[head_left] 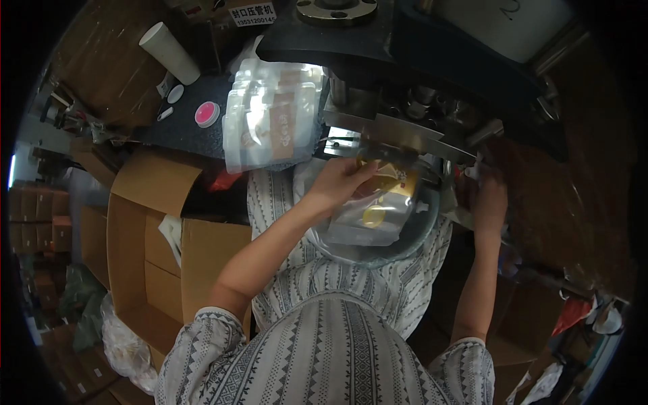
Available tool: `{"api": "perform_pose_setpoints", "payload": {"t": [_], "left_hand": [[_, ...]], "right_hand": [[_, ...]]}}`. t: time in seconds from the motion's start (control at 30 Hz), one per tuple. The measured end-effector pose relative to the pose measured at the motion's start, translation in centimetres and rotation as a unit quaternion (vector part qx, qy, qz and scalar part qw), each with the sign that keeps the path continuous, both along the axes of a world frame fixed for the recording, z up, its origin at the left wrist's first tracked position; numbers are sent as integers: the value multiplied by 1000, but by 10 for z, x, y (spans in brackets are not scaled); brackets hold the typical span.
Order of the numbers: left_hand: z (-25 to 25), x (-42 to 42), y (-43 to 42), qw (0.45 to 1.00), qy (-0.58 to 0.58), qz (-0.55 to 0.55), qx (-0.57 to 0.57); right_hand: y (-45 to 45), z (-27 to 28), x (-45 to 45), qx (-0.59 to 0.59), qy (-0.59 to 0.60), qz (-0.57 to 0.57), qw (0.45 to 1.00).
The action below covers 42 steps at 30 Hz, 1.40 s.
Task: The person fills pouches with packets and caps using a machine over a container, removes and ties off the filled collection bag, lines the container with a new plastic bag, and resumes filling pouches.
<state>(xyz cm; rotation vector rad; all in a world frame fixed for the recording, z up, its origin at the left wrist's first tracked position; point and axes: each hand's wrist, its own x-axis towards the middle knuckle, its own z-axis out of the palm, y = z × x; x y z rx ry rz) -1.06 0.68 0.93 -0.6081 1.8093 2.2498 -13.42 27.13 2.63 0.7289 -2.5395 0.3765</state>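
My left hand [339, 181] is closed on a clear plastic pouch [378, 214] with yellow and orange print, thumb on top. The pouch's upper edge reaches under the metal bar [412, 137] of a dark press machine [324, 42]. Beneath the pouch, a round translucent basin [422, 233] rests on my lap. My right hand [489, 199] is at the machine's right side, fingers curled in shadow by a small white part; what they grip is hard to make out. A fanned stack of clear printed pouches [270, 125] lies to the left.
A pink round tin [207, 114] and a white cup [169, 52] lie on the dark work surface. An open cardboard box [145, 253] stands to my left, with crumpled plastic [127, 344] beyond it. Another box [526, 314] is at my right, below the bench.
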Motion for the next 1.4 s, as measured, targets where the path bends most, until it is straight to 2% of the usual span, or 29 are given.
{"api": "perform_pose_setpoints", "payload": {"t": [0.03, 0.07, 0.1, 0.13, 0.17, 0.2, 0.23, 0.3, 0.33, 0.37, 0.4, 0.43, 0.47, 0.5, 0.57, 0.67, 0.7, 0.83, 0.97, 1.03, 1.07, 1.13, 1.2, 1.23, 1.27, 1.3, 1.33, 1.37, 1.4], "left_hand": [[4, 7, -5, 1000, 1, -1, -1], [10, 17, -13, 986, 67, 73, -135], [14, 27, -25, 944, 128, 146, -266], [14, 35, -43, 827, 168, 152, -514], [10, 43, -59, 647, 196, 144, -722], [-11, 56, -67, 606, 96, 89, -785], [-20, 65, -67, 605, 96, 89, -786], [-27, 77, -68, 652, 102, 18, -751], [-14, 79, -68, 667, 122, 63, -732], [-7, 83, -66, 669, 121, 62, -731], [-2, 87, -64, 708, 97, 86, -694], [4, 92, -62, 746, 71, 108, -654], [9, 95, -57, 745, 71, 111, -654], [14, 97, -49, 733, 114, 127, -659], [26, 96, -36, 720, 155, 140, -661], [39, 94, -22, 739, 185, 115, -637], [40, 93, -19, 743, 200, 114, -628], [42, 96, -15, 743, 224, 111, -621], [40, 96, -14, 761, 212, 114, -603], [41, 92, -13, 763, 264, 91, -582], [40, 92, -11, 764, 264, 91, -582], [37, 94, -7, 817, 219, 5, -534], [28, 89, -3, 833, 220, -18, -507], [25, 85, -1, 848, 222, -41, -479], [25, 79, 3, 847, 224, -41, -480], [26, 73, 7, 921, 142, -50, -358], [26, 66, 10, 970, 56, -58, -227], [24, 59, 11, 971, 57, -58, -227], [19, 49, 10, 986, 31, -36, -159]], "right_hand": [[3, -9, -7, 28, -70, -34, 997], [3, -13, -14, 55, -137, -66, 987], [0, -8, -15, 54, -134, -63, 987], [-2, -1, -9, 57, -155, -70, 984], [-1, 1, -4, 60, -178, -79, 979], [2, 0, 0, 60, -181, -80, 978], [4, -1, -1, 51, -197, -72, 976], [3, 9, 2, 38, -212, -68, 974], [-1, 26, 9, -16, -272, -67, 960], [-4, 36, 15, -69, -330, -66, 939], [-5, 39, 18, -69, -328, -64, 940], [-3, 41, 24, -117, -330, -18, 937], [-3, 42, 28, -166, -331, 26, 929], [-7, 43, 32, -166, -329, 27, 929], [-23, 43, 48, -303, -401, 181, 845], [-61, 53, 64, -139, -248, 308, 908], [-72, 56, 66, -123, -187, 332, 916], [-83, 59, 68, -92, -164, 347, 919], [-82, 55, 68, -89, -202, 341, 914], [-81, 52, 69, -83, -212, 339, 913], [-80, 51, 69, -80, -251, 351, 899], [-77, 50, 71, -77, -290, 363, 882], [-75, 51, 71, -144, -496, 297, 803], [-73, 49, 72, -144, -496, 297, 803], [-72, 47, 72, -205, -490, 262, 805], [-70, 46, 71, -265, -482, 226, 804], [-66, 46, 68, -264, -482, 227, 804], [-61, 46, 64, -247, -405, 206, 856], [-55, 46, 61, -227, -323, 183, 900]]}}
